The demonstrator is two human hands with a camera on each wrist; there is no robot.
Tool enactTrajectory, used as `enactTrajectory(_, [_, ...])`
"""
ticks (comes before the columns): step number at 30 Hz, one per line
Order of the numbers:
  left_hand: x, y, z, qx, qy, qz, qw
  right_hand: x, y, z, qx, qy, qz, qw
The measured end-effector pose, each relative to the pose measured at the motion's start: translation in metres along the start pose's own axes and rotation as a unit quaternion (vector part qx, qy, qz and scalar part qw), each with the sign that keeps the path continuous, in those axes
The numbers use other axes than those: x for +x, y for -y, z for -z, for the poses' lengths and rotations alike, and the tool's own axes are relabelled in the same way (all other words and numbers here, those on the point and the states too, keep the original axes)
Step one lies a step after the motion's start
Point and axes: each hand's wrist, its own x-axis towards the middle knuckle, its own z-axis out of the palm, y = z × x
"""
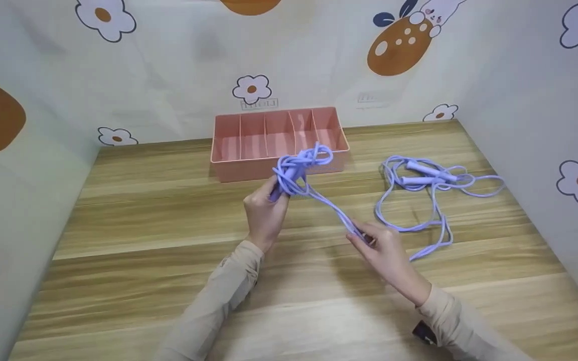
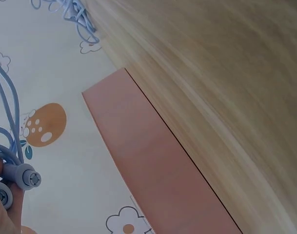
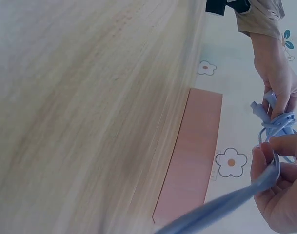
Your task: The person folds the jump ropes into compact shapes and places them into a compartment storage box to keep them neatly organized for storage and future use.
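Note:
My left hand (image 1: 267, 213) grips the handles of a lavender-blue jump rope (image 1: 296, 163), and its cord winds round them in a loose bundle. Two handle ends (image 2: 27, 176) stick out from the fist in the left wrist view. From the bundle, doubled cord runs down to my right hand (image 1: 387, 250), where thumb and fingers pinch it. A second jump rope (image 1: 427, 173) of the same colour lies on the table at the right, loosely coiled with both handles on top. Whether its trailing cord passes behind the right hand into the held one, I cannot tell.
A pink box (image 1: 244, 170) with several compartments stands at the back of the table (image 1: 158, 210), just beyond the bundle. Patterned white sheeting (image 1: 178, 65) rises behind and along both sides. A small black object (image 1: 424, 332) shows beside the right sleeve.

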Motion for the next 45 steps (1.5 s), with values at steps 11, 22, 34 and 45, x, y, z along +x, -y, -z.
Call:
enactTrajectory(11, [0.004, 0.013, 0.004, 0.068, 0.011, 0.010, 0.9976, -0.010, 0.010, 0.020, -0.022, 0.003, 0.018, 0.9996])
enactTrajectory(22, [0.004, 0.006, 0.001, 0.171, 0.072, -0.081, 0.9793, 0.002, 0.042, 0.044, -0.084, 0.024, 0.092, 0.9919])
enactTrajectory(34, [0.002, -0.017, -0.003, 0.231, 0.144, -0.193, 0.9427, 0.052, 0.056, 0.073, -0.153, 0.086, 0.211, 0.9615])
enactTrajectory(45, [0.002, -0.035, 0.000, 0.250, 0.241, -0.270, 0.8980, 0.086, 0.065, 0.089, -0.191, 0.134, 0.252, 0.9391])
